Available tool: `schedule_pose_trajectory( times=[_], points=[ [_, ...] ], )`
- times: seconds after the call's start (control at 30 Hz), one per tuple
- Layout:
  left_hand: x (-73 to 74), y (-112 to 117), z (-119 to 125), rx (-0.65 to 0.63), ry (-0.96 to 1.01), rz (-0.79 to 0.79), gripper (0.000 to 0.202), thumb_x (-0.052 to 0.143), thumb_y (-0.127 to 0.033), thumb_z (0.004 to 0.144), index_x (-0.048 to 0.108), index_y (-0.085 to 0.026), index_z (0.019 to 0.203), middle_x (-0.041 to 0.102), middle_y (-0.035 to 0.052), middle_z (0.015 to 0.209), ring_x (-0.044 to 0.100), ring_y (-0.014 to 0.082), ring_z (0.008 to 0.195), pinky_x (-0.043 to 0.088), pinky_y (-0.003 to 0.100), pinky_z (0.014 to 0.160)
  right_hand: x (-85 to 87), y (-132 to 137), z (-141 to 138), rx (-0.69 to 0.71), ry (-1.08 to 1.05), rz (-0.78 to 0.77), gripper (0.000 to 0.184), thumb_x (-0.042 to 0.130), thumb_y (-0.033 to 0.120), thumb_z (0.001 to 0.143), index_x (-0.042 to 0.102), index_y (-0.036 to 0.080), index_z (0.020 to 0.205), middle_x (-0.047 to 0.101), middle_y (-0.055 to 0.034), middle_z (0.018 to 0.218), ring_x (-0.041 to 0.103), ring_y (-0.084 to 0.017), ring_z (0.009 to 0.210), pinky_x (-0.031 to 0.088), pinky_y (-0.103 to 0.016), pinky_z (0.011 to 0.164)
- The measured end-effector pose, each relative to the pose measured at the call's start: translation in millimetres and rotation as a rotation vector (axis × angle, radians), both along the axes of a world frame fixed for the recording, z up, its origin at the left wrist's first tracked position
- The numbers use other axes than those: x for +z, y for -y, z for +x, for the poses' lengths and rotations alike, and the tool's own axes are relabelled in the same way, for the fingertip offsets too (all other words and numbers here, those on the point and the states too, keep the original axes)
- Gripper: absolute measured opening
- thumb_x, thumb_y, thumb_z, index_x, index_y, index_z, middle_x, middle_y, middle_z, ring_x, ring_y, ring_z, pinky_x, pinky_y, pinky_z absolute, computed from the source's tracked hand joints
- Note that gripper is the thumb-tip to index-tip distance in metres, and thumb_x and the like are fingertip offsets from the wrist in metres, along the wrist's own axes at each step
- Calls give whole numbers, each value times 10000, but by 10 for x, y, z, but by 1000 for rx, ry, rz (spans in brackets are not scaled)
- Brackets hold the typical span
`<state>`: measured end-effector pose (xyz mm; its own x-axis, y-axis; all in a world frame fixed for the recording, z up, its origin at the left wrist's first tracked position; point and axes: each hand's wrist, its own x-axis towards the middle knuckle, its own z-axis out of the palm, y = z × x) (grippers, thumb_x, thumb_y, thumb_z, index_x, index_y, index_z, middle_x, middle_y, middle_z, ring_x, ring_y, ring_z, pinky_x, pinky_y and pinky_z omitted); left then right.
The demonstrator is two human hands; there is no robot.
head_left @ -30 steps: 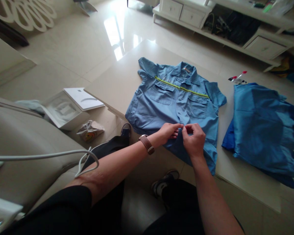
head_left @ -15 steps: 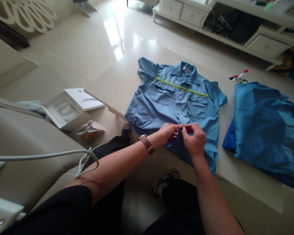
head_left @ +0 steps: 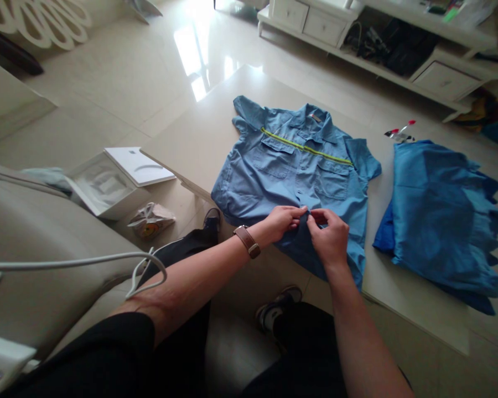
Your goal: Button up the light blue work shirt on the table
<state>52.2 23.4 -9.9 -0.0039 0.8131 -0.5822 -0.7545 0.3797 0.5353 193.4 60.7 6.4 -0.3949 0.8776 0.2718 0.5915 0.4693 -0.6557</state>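
A blue short-sleeved shirt (head_left: 280, 171) with a yellow stripe across the chest lies front up on the pale table (head_left: 191, 141), its collar away from me. The lower part hangs over the near edge. My left hand (head_left: 285, 221), below a brown watch strap, pinches the front edge of the shirt near the hem. Right beside it, my right hand (head_left: 328, 232) pinches the same front edge between thumb and forefinger. Whether a button lies between the fingers is too small to make out.
To the right, a stack of folded blue clothes (head_left: 444, 215) lies on the table, with red-capped items (head_left: 402, 132) behind it. An open white box (head_left: 108, 188) and a small wrapped packet (head_left: 151, 220) are at the left. A grey cable (head_left: 87, 260) crosses near my left arm.
My fingertips have shifted slightly along the shirt's front edge, and a small gap now shows between the two hands. The shirt stays in place; the view has moved a little.
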Motion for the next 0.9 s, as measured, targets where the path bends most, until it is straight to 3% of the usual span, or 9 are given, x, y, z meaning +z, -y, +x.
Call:
schedule_pose_trajectory(
  times=[0.33,0.6,0.9],
  points=[
    [85,49,-10,-48,-259,112,311,894,-321,739,671,-109,692,556,-27,642,453,65,613,352,229,629,-5,9,-30,-3,-37,69,141,616,330,923,683,214,881,694,-47,843,634,-204,750,530,-354,743],
    [62,12,-4,-109,-492,179,185,726,-218,797,667,-116,655,586,-16,614,486,92,615,335,243,626,-5,-23,-16,12,-53,102,133,613,289,904,641,221,793,643,-23,784,607,-194,727,504,-345,727],
    [44,7,-97,-268,-654,270,297,737,-310,802,594,-150,597,513,-23,568,395,90,558,250,258,557,-48,-29,5,-73,-202,-106,188,659,370,858,681,208,765,669,-11,748,613,-177,698,508,-323,706]
  ],
)
